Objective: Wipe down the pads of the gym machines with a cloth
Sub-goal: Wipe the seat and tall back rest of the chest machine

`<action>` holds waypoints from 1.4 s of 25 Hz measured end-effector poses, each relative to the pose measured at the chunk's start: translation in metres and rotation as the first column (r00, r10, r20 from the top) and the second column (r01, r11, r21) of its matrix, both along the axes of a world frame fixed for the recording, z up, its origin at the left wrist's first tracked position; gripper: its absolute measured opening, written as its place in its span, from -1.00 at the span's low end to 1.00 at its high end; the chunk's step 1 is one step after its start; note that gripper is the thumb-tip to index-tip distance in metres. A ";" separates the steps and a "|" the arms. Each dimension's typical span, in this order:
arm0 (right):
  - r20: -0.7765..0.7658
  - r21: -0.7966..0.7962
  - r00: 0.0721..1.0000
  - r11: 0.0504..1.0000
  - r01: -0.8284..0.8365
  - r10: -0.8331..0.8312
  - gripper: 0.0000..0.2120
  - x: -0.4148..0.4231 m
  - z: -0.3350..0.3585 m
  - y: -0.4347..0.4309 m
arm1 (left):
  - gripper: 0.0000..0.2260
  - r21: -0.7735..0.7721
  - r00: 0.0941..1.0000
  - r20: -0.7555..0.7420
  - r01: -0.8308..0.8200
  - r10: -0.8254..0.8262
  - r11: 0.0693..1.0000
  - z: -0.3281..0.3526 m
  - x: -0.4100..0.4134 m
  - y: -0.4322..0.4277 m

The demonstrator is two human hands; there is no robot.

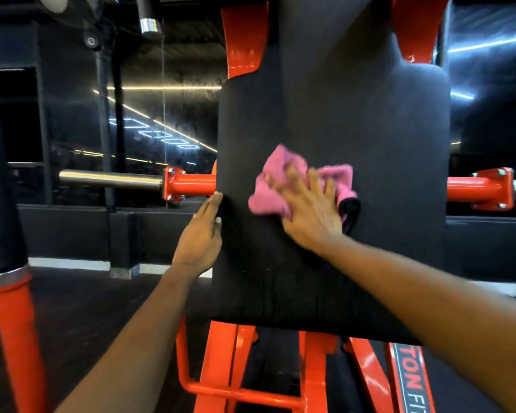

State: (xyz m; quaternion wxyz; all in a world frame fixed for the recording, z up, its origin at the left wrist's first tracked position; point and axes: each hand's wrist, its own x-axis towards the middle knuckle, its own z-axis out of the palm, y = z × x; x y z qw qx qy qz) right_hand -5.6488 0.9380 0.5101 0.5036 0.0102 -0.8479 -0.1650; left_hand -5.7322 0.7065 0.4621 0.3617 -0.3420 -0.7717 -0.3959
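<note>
The black pad [370, 129] stands nearly upright on its orange frame [230, 368]. Its long axis runs from bottom edge to top, its face is turned toward the wearer, and it narrows to a neck near the top.

The pink cloth [268, 186] lies bunched against the middle of the pad, a little nearer the left edge, and spreads mostly sideways across the face. The right hand [313, 213] presses it flat with fingers spread and pointing up. A dark piece shows at the cloth's right end, perhaps a strap or tag; motion blur hides what it is.

The left hand [201, 239] rests against the pad's left edge, fingers straight and held together, pointing up. Just beyond that edge a steel bar [111, 178] sticks out sideways from an orange sleeve [188, 184].
</note>
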 end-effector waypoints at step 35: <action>-0.260 -0.573 0.921 0.814 0.094 -0.289 -0.36 0.097 -0.064 0.133 | -0.41 -0.173 0.941 -0.296 -0.222 0.164 0.960 -0.041 0.059 0.144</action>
